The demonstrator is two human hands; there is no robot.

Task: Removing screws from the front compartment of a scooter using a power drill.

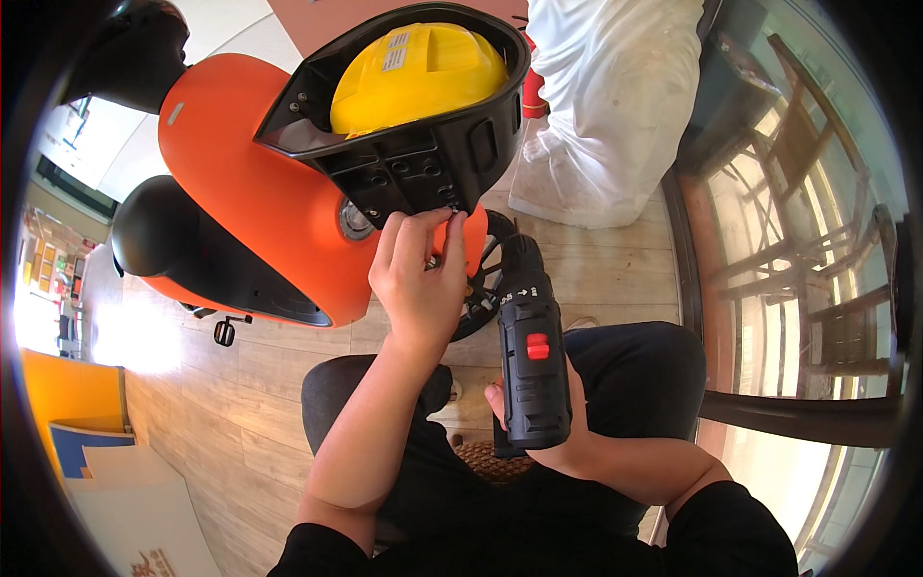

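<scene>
One drill [535, 380], one helmet [428, 82]

- Seemingly a shop or showroom, with a wood-plank floor [231, 413].
- An orange scooter [226, 154] stands indoors on that floor.
- Far left of the scooter: small, colourful items, apparently on shelves [43, 269], too blurred to identify.
- Below left of the scooter: a yellow panel [82, 389] and pale, printed board [135, 510].
- Right of the scooter: a large glass pane [731, 221].
</scene>
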